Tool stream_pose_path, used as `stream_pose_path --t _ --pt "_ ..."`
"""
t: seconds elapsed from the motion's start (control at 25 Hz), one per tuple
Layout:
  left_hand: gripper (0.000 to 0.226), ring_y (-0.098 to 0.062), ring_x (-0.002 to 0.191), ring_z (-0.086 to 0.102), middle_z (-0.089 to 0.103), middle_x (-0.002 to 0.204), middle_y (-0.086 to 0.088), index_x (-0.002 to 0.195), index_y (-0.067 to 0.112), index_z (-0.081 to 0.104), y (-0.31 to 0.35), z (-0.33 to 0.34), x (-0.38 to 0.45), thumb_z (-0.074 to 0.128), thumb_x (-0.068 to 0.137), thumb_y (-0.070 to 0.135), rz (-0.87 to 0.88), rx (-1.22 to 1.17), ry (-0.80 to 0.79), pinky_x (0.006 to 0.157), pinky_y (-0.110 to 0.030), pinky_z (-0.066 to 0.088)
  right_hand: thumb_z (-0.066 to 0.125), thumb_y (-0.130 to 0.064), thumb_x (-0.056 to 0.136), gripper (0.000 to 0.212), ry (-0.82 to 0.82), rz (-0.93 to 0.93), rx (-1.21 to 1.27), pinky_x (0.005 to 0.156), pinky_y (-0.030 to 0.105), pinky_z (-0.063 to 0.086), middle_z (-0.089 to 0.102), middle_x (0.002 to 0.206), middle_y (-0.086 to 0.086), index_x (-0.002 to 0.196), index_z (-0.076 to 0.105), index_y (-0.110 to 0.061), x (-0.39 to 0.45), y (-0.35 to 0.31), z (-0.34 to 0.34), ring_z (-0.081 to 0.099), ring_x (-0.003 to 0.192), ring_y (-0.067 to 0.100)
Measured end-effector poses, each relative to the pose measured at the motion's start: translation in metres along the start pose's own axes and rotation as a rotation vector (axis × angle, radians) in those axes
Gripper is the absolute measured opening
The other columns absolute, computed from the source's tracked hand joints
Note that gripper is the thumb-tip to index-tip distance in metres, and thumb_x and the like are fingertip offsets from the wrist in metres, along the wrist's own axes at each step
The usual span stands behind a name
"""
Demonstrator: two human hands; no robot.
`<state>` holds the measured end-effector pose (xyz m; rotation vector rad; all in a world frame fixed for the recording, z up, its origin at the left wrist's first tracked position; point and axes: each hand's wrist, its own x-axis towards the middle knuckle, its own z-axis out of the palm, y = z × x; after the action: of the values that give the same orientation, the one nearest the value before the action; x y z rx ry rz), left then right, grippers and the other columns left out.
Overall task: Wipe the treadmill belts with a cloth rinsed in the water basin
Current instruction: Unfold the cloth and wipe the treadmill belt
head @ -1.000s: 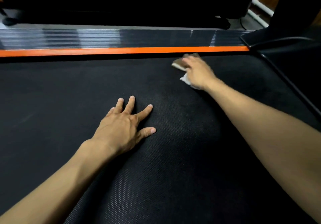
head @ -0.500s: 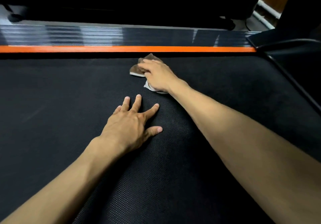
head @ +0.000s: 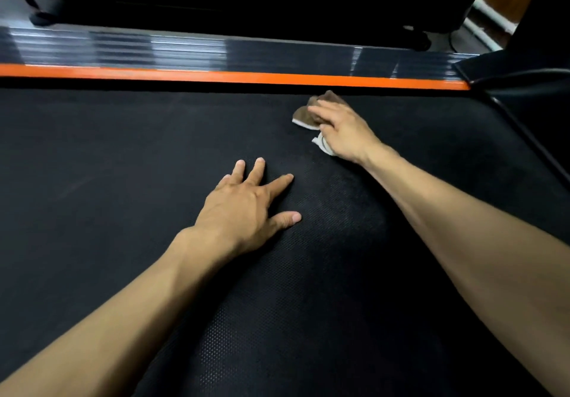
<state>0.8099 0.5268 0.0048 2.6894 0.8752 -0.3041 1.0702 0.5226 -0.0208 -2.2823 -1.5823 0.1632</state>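
The cloth (head: 311, 112) lies flat on the treadmill belt (head: 123, 156), up near the belt's far edge, at about one o'clock from the middle of my view. It is brown on its upper face with a pale underside showing along its near edge, and a second pale fold pokes out at about seven o'clock from my palm, beside my wrist. My right hand (head: 344, 133) is on top of it: the fingers lie fairly straight and pointed toward ten o'clock, pressing the cloth down against the belt, so this grip is spread and flat on the cloth, not curled round it. Most of the cloth sits under and just ahead of my fingers, with the brown part sticking out toward eleven o'clock.

My left hand (head: 246, 208) rests on the belt well apart from the cloth, at about seven o'clock from it. Its grip is apart too, fingers splayed and straight, thumb out toward three o'clock, palm down on the black textured surface and holding nothing.

Just beyond the cloth, at twelve o'clock, runs the orange stripe (head: 246, 76) along the belt's far border, and behind that a glossy dark side rail (head: 216, 51) with light reflections. At about two o'clock a black housing (head: 524, 88) closes off the belt's end. Farther back all is dark and blurred.
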Motion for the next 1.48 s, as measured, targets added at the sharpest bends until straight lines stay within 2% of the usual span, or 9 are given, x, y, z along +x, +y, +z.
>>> stream_pose_path --t 0.12,0.24,0.4,0.52,0.68,0.8,1.08,1.2,1.48 --pt "0.051 -0.018 0.147 0.023 0.028 0.158 0.008 0.141 0.039 0.043 -0.019 -0.007 -0.004 0.056 0.092 0.048 0.005 -0.268 0.135 0.114 -0.04 0.029 0.049 -0.003 0.092 0.048 -0.082 -0.242 0.023 0.114 0.018 0.011 0.044 0.151 0.011 0.139 0.056 -0.012 -0.06 -0.034 0.006 0.036 0.142 0.03" --pt "0.028 -0.021 0.127 0.051 0.055 0.138 0.005 0.117 0.023 0.065 -0.036 -0.013 -0.014 0.063 0.089 0.023 0.039 -0.344 0.283 0.103 -0.033 0.041 0.048 -0.006 0.084 0.053 -0.128 -0.439 0.024 0.118 0.035 0.022 0.05 0.146 0.01 0.134 0.06 -0.013 -0.141 -0.075 0.013 0.042 0.138 0.031" --pt "0.045 -0.025 0.132 0.045 0.05 0.143 -0.002 0.134 0.021 0.056 -0.049 -0.009 -0.026 0.052 0.091 0.034 0.038 -0.117 0.292 0.108 -0.04 0.037 0.046 -0.007 0.09 0.051 -0.271 -0.668 0.036 0.12 0.037 0.02 0.046 0.151 0.003 0.138 0.056 -0.019 -0.204 -0.098 0.01 0.034 0.143 0.022" --pt "0.052 -0.024 0.142 0.032 0.033 0.156 0.002 0.143 0.034 0.041 -0.056 -0.002 -0.029 0.038 0.095 0.052 -0.049 0.042 0.24 0.116 -0.046 0.026 0.044 -0.017 0.082 0.051 -0.183 -0.724 -0.068 0.113 0.045 0.034 0.058 0.136 0.017 0.126 0.064 -0.004 -0.158 -0.075 0.004 0.052 0.129 0.036" --pt "0.054 -0.019 0.149 0.015 0.018 0.162 0.004 0.149 0.038 0.033 -0.056 0.004 -0.036 0.042 0.097 0.051 -0.084 -0.12 0.172 0.117 -0.04 0.021 0.049 -0.011 0.091 0.044 0.065 -0.173 -0.074 0.114 0.027 0.024 0.052 0.143 0.018 0.132 0.059 -0.001 -0.062 -0.005 -0.012 0.046 0.134 0.038" --pt "0.054 -0.019 0.149 0.016 0.018 0.162 0.005 0.149 0.039 0.033 -0.057 0.003 -0.035 0.041 0.097 0.052 -0.091 -0.096 0.169 0.115 -0.046 0.027 0.05 -0.006 0.095 0.044 0.074 0.016 -0.044 0.117 0.032 0.022 0.046 0.15 0.01 0.139 0.055 -0.013 -0.052 0.005 -0.005 0.037 0.141 0.031" --pt "0.054 -0.024 0.147 0.024 0.019 0.162 0.003 0.149 0.04 0.032 -0.056 -0.003 -0.031 0.041 0.098 0.053 -0.076 0.024 0.137 0.109 -0.043 0.034 0.047 -0.016 0.082 0.049 -0.079 -0.533 0.029 0.109 0.041 0.032 0.061 0.135 0.013 0.129 0.063 -0.009 -0.212 -0.106 0.014 0.056 0.125 0.032" --pt "0.054 -0.025 0.147 0.024 0.02 0.162 0.002 0.149 0.039 0.032 -0.058 -0.006 -0.031 0.04 0.098 0.053 -0.057 0.034 0.138 0.109 -0.043 0.034 0.053 -0.021 0.091 0.053 -0.241 -0.671 0.071 0.119 0.038 0.024 0.048 0.149 0.0 0.144 0.047 -0.017 -0.28 -0.135 0.014 0.037 0.142 0.019" --pt "0.055 -0.029 0.148 0.018 0.017 0.162 -0.002 0.151 0.035 0.028 -0.057 -0.002 -0.033 0.039 0.1 0.048 -0.042 0.02 0.116 0.113 -0.043 0.027 0.055 -0.007 0.081 0.053 -0.172 -0.719 -0.09 0.116 0.043 0.034 0.054 0.142 0.013 0.134 0.059 -0.011 -0.223 -0.096 0.016 0.049 0.134 0.032"
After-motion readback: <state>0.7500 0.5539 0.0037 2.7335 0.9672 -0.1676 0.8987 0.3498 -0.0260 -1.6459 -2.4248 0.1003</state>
